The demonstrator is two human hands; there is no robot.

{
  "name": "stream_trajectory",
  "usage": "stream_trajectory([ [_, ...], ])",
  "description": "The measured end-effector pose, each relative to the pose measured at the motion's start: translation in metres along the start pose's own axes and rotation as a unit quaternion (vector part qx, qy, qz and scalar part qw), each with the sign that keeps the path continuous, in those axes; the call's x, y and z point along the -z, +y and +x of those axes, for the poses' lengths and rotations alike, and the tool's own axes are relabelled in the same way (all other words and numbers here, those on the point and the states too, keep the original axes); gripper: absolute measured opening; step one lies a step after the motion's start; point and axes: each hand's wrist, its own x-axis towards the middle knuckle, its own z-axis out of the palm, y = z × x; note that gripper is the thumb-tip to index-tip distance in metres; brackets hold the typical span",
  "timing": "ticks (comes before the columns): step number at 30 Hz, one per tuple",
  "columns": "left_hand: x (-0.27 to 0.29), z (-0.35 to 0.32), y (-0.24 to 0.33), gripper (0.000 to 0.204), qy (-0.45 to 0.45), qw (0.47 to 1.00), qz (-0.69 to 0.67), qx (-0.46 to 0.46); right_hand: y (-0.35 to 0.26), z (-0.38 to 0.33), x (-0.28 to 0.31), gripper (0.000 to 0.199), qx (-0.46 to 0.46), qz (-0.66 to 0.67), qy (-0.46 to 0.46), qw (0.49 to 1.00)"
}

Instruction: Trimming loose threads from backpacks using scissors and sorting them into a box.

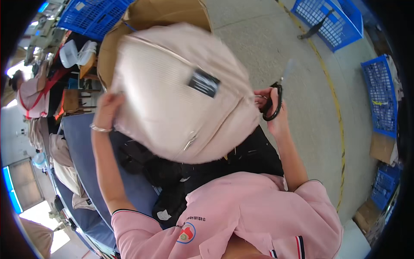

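A pale beige backpack (172,99) with a dark label patch and zippers is held up in front of me, slightly blurred by motion. My left hand (108,111) is closed on its left edge, part of the fingers hidden. Beyond its right edge, my right hand (276,110) is closed around black-handled scissors (278,93), whose blurred blade points up and away. Fingers of that same hand also reach the bag's right side; whether they pinch the fabric I cannot tell.
Behind the bag stands an open cardboard box (168,11). Blue plastic crates (327,23) stand at the far right, with another blue crate (92,17) at far left. A blue-grey work table (79,142) runs along my left. Another person (34,93) works at the far left.
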Motion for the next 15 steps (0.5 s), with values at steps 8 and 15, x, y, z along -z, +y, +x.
stream_trajectory([
  [8,-0.098,0.052,-0.022,0.047,0.199,0.868,0.369,-0.267,0.038,-0.011,-0.008,0.021,-0.047,-0.123,0.015,0.991],
  [15,-0.171,0.064,0.059,0.040,-0.006,0.846,0.333,-0.417,0.031,0.009,-0.012,0.028,0.071,-0.330,0.043,0.940],
])
